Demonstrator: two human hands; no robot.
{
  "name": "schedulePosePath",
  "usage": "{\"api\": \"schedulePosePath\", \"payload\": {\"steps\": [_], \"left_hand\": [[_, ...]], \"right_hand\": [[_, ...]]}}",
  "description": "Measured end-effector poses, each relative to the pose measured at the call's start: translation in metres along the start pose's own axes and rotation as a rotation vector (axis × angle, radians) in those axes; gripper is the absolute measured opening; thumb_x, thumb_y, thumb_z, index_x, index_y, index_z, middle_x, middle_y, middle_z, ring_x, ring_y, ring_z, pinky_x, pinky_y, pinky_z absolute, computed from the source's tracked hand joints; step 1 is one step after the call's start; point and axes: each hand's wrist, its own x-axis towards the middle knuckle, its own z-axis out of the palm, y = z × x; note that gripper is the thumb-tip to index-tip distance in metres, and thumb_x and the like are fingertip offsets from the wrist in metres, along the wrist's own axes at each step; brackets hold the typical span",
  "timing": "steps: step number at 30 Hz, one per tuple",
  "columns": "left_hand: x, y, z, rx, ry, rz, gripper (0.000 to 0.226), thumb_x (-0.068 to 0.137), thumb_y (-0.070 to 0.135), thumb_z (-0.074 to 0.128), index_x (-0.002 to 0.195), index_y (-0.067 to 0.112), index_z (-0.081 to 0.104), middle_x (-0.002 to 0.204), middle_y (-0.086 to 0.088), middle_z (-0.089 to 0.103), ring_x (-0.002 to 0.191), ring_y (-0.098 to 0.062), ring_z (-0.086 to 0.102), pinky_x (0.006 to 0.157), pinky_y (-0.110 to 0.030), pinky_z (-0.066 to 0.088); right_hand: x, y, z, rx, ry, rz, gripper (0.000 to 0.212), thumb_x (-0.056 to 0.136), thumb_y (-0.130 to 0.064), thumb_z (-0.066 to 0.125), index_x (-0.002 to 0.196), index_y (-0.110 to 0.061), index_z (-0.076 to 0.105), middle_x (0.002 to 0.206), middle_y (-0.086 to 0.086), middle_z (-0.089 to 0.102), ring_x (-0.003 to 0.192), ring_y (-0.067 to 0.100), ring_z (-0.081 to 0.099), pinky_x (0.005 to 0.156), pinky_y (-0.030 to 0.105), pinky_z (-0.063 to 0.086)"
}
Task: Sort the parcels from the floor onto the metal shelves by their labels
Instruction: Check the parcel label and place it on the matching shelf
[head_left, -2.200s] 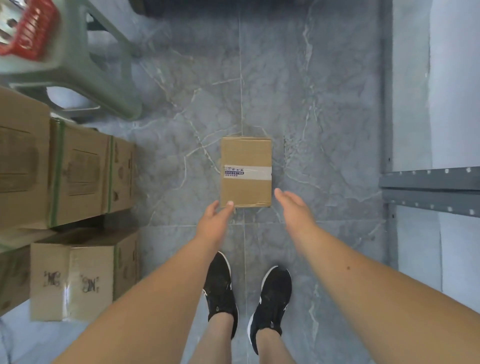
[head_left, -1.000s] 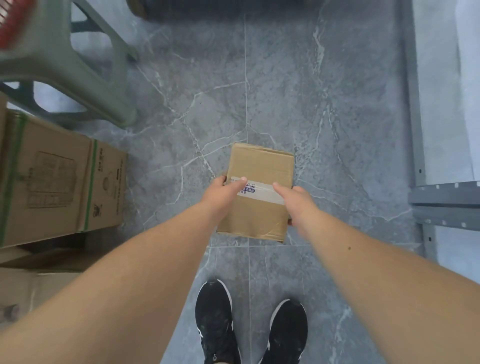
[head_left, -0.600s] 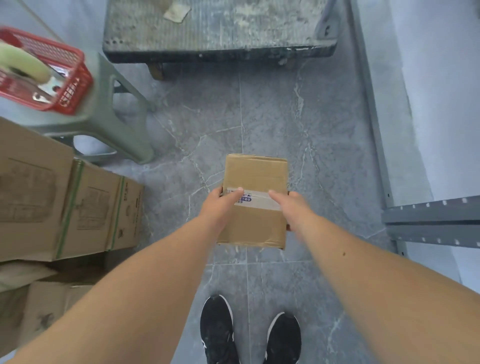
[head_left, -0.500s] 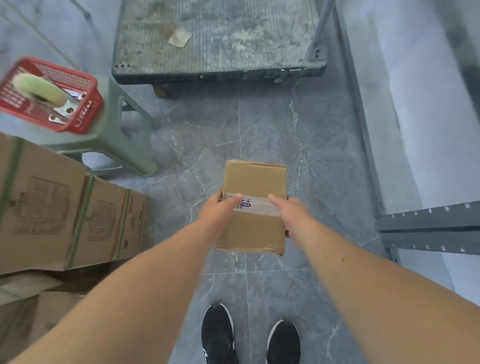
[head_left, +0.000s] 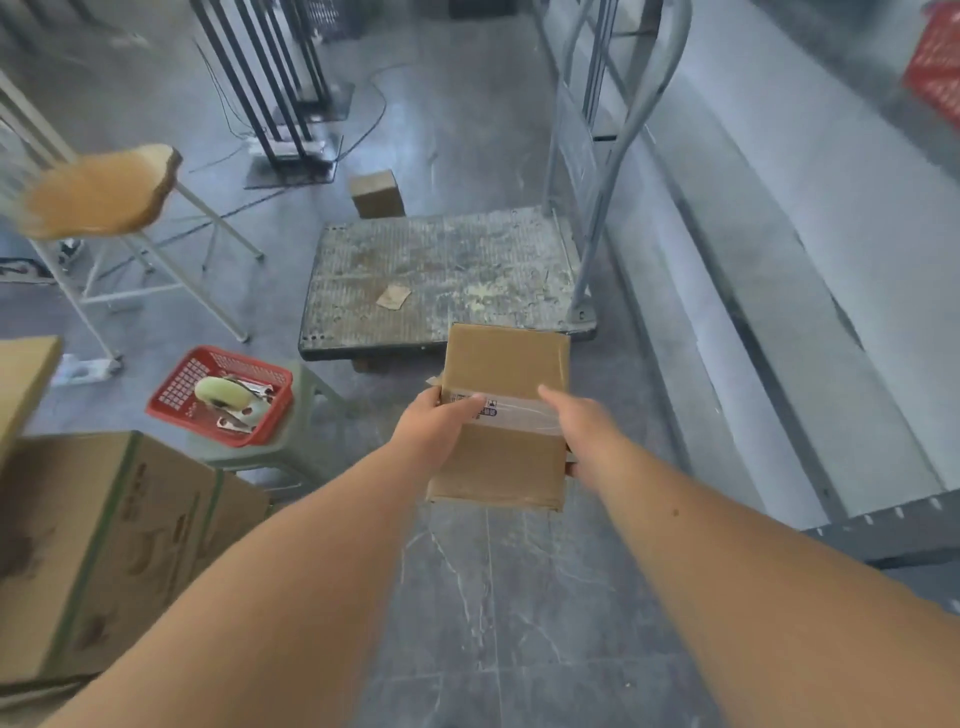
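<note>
Above the floor (head_left: 519, 597), near the cart's (head_left: 441, 270) front edge, the parcel (head_left: 506, 462) sits level between the left hand (head_left: 434, 426) and right hand (head_left: 582, 426), fingers gripping its side edges, label up, presumably for reading.

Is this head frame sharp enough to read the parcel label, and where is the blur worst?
Head view: the label on the parcel shows print but is too soft to read; motion blur is heaviest at the edges, smearing the wooden stool seat and the red basket at upper right; lighting is flat and even.
</note>
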Motion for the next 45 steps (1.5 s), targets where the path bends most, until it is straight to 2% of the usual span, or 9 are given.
{"api": "schedulePosePath", "payload": {"steps": [9,13,18,23,31,36,38,40,45], "left_hand": [[-0.083,0.207,-0.07,0.025,0.043,0.244,0.03,0.096,0.036,0.075,0.123,0.024,0.07,0.115,0.001,0.075,0.106,-0.023,0.071,0.099,-0.043,0.059],[-0.125,0.289,-0.104,0.038,0.088,0.371,0.019,0.096,0.039,0.074,0.112,0.033,0.068,0.103,0.013,0.071,0.092,-0.006,0.064,0.069,-0.023,0.046],[-0.18,0.374,-0.142,0.03,0.078,0.468,0.028,0.095,0.032,0.077,0.122,0.026,0.071,0.116,0.002,0.078,0.109,-0.023,0.073,0.098,-0.041,0.058],[-0.233,0.442,-0.172,-0.073,0.144,0.578,0.016,0.091,0.028,0.079,0.104,0.035,0.074,0.104,0.004,0.08,0.095,-0.02,0.076,0.078,-0.036,0.06],[-0.327,0.53,-0.211,-0.088,0.226,0.74,0.067,0.067,0.037,0.073,0.132,0.021,0.072,0.121,-0.004,0.079,0.111,-0.029,0.074,0.105,-0.051,0.058],[-0.365,0.557,-0.229,-0.118,0.258,0.771,0.035,0.091,0.03,0.077,0.124,0.021,0.072,0.124,-0.008,0.076,0.115,-0.029,0.07,0.104,-0.044,0.055],[-0.376,0.564,-0.233,-0.141,0.263,0.783,0.002,0.099,0.028,0.072,0.1,0.027,0.072,0.113,-0.005,0.077,0.101,-0.024,0.071,0.088,-0.037,0.057],[-0.384,0.569,-0.235,-0.166,0.27,0.798,0.013,0.099,0.027,0.071,0.087,0.03,0.068,0.101,0.001,0.076,0.089,-0.017,0.069,0.074,-0.03,0.052],[-0.403,0.567,-0.228,-0.214,0.268,0.803,0.012,0.099,0.03,0.07,0.089,0.035,0.065,0.117,-0.004,0.074,0.108,-0.027,0.068,0.105,-0.052,0.056]], "right_hand": [[-0.123,-0.192,-0.017,0.059,-0.075,-0.22,0.065,0.096,-0.053,0.072,0.147,-0.014,0.063,0.143,0.013,0.068,0.126,0.035,0.067,0.109,0.056,0.056],[-0.184,-0.272,-0.023,0.061,-0.08,-0.325,0.07,0.097,-0.055,0.07,0.153,-0.014,0.057,0.151,0.011,0.063,0.136,0.034,0.061,0.117,0.057,0.05],[-0.269,-0.356,-0.031,0.106,-0.136,-0.427,0.056,0.1,-0.053,0.069,0.142,-0.016,0.065,0.13,0.008,0.072,0.118,0.029,0.068,0.092,0.047,0.059],[-0.343,-0.423,-0.038,0.099,-0.149,-0.541,0.049,0.102,-0.049,0.067,0.139,-0.016,0.067,0.13,0.011,0.072,0.118,0.032,0.069,0.091,0.05,0.062],[-0.435,-0.5,-0.044,0.195,-0.24,-0.684,0.026,0.101,-0.041,0.071,0.116,-0.019,0.072,0.105,0.008,0.071,0.104,0.031,0.069,0.094,0.056,0.062],[-0.484,-0.527,-0.054,0.2,-0.239,-0.771,0.026,0.101,-0.047,0.068,0.107,-0.021,0.073,0.087,0.004,0.074,0.081,0.026,0.071,0.064,0.038,0.06],[-0.499,-0.534,-0.058,0.189,-0.224,-0.799,0.032,0.1,-0.051,0.068,0.104,-0.019,0.074,0.078,0.004,0.074,0.072,0.024,0.07,0.061,0.035,0.059],[-0.513,-0.539,-0.062,0.163,-0.212,-0.837,0.039,0.1,-0.054,0.067,0.114,-0.018,0.073,0.086,0.005,0.075,0.077,0.026,0.071,0.068,0.038,0.058],[-0.533,-0.54,-0.072,0.157,-0.201,-0.842,0.047,0.099,-0.058,0.065,0.12,-0.017,0.071,0.104,0.012,0.077,0.093,0.033,0.075,0.07,0.038,0.058]]}}
